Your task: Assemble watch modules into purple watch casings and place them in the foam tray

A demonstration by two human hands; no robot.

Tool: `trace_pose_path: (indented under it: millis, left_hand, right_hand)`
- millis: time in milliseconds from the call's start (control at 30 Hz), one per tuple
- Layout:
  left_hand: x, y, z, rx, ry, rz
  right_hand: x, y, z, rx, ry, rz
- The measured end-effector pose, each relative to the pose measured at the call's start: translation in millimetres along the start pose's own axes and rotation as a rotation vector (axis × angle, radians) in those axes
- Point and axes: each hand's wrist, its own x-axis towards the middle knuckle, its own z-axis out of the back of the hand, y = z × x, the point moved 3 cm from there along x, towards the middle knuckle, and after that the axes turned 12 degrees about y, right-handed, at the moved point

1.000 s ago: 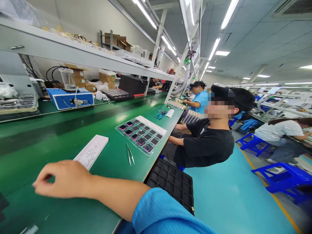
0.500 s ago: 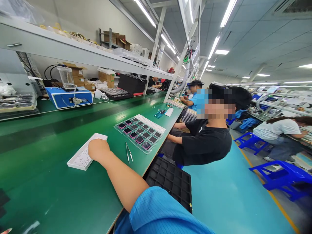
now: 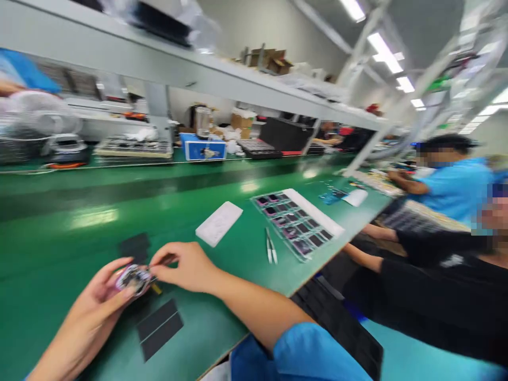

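Note:
My left hand [image 3: 99, 301] grips a small shiny square part [image 3: 134, 278] between thumb and fingers, just above the green bench [image 3: 59, 222]. My right hand [image 3: 186, 266] meets it from the right, thumb and forefinger pinched at the part's edge; a small yellow tab [image 3: 156, 289] shows below. Dark flat strips [image 3: 159, 327] lie on the bench under both hands, and another dark patch [image 3: 135, 246] lies just behind. The picture is smeared by motion.
A white tray [image 3: 219, 223] lies beyond my right hand, tweezers [image 3: 270, 247] beside it, then a clear tray of dark square parts [image 3: 293, 222]. A black gridded tray [image 3: 341, 328] sits below the bench edge. Co-workers sit at right. A blue box [image 3: 204, 149] stands at the back.
The view has swung left and down. My right hand has left the white tray and come back to the near bench, where it now meets my left hand on a small part.

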Motion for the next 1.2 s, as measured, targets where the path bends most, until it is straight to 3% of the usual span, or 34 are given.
trace_pose_path:
  millis: [100,233,600,800,1000,1100,1200]
  left_hand:
    - [-2,-3,2,-0.186,0.085,-0.006]
    - [-1,-5,-1,-0.256,0.137,-0.056]
    - [-4,-2,2,-0.163,0.123,-0.061]
    - [3,6,11,-0.061,0.092,-0.050]
    - [3,6,5,-0.016,0.091,-0.116]
    - [1,0,2,-0.071,0.096,-0.124]
    - [-2,-8,4,-0.157,0.080,-0.123]
  right_hand:
    - [0,-2,-3,0.084,-0.037,0.000]
    - [-1,-1,-6,0.089,-0.054,0.003]
    - [-2,5,-16,-0.101,-0.117,-0.014]
    - [-2,5,-20,-0.396,-0.074,0.071]
    - [-6,-1,-30,-0.719,0.013,0.235]
    - [-3,-2,-25,-0.484,-0.032,0.198]
    - [2,-8,-23,0.079,-0.066,0.029]
